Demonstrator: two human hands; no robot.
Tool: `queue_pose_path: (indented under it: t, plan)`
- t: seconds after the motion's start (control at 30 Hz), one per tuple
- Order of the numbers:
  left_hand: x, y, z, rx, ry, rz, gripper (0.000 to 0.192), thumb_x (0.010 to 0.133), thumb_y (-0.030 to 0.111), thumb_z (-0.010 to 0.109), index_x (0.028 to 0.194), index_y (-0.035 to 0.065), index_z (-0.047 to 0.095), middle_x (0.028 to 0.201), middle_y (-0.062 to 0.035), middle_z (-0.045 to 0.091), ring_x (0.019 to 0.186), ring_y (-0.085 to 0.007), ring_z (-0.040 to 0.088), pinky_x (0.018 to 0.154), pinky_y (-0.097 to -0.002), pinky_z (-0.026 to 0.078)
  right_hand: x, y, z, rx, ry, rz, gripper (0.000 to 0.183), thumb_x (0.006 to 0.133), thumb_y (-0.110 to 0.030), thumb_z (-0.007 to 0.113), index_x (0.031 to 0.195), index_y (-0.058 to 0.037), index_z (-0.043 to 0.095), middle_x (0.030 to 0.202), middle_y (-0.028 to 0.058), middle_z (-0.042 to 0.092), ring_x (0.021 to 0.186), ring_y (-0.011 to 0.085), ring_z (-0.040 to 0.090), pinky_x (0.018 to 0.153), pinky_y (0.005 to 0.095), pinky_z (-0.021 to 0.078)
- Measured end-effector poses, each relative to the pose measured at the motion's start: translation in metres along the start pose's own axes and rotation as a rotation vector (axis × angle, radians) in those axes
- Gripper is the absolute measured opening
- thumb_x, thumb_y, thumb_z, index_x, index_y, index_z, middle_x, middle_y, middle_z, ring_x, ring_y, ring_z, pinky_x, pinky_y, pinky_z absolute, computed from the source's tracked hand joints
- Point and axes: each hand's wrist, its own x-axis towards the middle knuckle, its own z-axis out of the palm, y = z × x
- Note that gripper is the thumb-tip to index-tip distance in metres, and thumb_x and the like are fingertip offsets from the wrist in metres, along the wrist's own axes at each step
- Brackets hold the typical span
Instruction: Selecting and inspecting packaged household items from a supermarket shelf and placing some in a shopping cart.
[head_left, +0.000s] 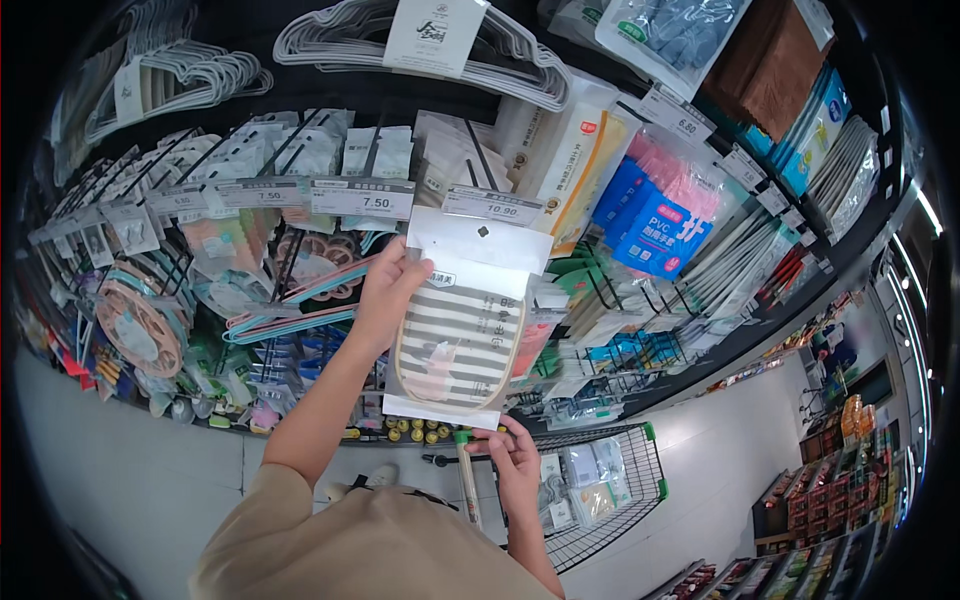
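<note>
A flat hang-hole packet (461, 330) is held upright before the shelf. Inside is a grey-and-white striped cloth item with a rounded, piped lower edge, perhaps a mitt; the packet bears writing. My left hand (391, 289) pinches its upper left side, the thumb lying over the front. Just below the packet's lower right corner is my right hand (514, 465), its fingers loosely bent and apart, with nothing in it. Whether a fingertip touches the packet's bottom edge I cannot tell. Behind the packet, hooks with price tags (495, 204) are partly hidden.
A wire shopping cart (637, 465) with several packaged goods stands beside my right arm. Wire clothes hangers (517, 64) lie above the hooks. Packaged PVC gloves (660, 232) hang at right. Pink and blue hangers (315, 300) jut out at left. Another shelf (825, 495) stands across the aisle.
</note>
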Motion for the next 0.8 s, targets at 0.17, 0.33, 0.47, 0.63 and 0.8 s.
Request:
queue_pose_path:
  t: [0.17, 0.33, 0.47, 0.63, 0.8]
  plan:
    - [0.017, 0.005, 0.004, 0.042, 0.026, 0.014, 0.025, 0.092, 0.006, 0.056, 0.116, -0.0009, 0.053, 0.102, -0.0087, 0.066, 0.089, -0.0100, 0.061, 0.079, -0.0240, 0.048, -0.008, 0.004, -0.008, -0.028, 0.037, 0.019, 0.035, 0.095, -0.004, 0.054, 0.128, 0.0025, 0.047, 0.107, 0.0164, 0.067, 0.091, 0.0227, 0.067, 0.088, 0.0342, 0.0499]
    - [0.034, 0.001, -0.007, 0.042, 0.154, 0.000, 0.027, 0.089, 0.010, 0.062, 0.111, -0.0042, 0.056, 0.101, -0.0104, 0.066, 0.088, -0.0110, 0.061, 0.077, -0.0243, 0.047, -0.015, 0.005, -0.013, -0.003, 0.081, 0.016, 0.034, 0.095, -0.004, 0.055, 0.127, 0.0022, 0.048, 0.107, 0.0159, 0.067, 0.092, 0.0227, 0.067, 0.089, 0.0333, 0.0491]
    - [0.049, -0.002, -0.018, 0.085, 0.149, -0.078, 0.031, 0.088, 0.014, 0.064, 0.110, -0.0062, 0.055, 0.100, -0.0110, 0.066, 0.087, -0.0109, 0.061, 0.076, -0.0237, 0.046, -0.017, 0.008, -0.019, 0.026, 0.109, 0.028, 0.033, 0.095, -0.004, 0.055, 0.126, 0.0020, 0.049, 0.106, 0.0157, 0.067, 0.092, 0.0226, 0.067, 0.089, 0.0327, 0.0491]
    - [0.046, 0.002, -0.001, 0.038, 0.060, -0.047, 0.031, 0.091, 0.012, 0.060, 0.115, -0.0049, 0.054, 0.102, -0.0100, 0.066, 0.088, -0.0107, 0.061, 0.078, -0.0234, 0.047, -0.016, 0.013, -0.020, 0.016, 0.130, 0.030, 0.032, 0.095, -0.005, 0.055, 0.126, 0.0023, 0.050, 0.105, 0.0155, 0.068, 0.091, 0.0226, 0.068, 0.088, 0.0323, 0.0498]
    - [0.043, 0.002, -0.005, 0.086, -0.003, -0.100, 0.033, 0.091, 0.006, 0.057, 0.123, -0.0023, 0.052, 0.106, -0.0097, 0.067, 0.092, -0.0109, 0.062, 0.082, -0.0235, 0.047, -0.015, 0.016, -0.022, -0.023, 0.102, 0.040, 0.031, 0.097, -0.002, 0.050, 0.128, 0.0037, 0.048, 0.106, 0.0164, 0.066, 0.093, 0.0221, 0.067, 0.086, 0.0317, 0.0512]
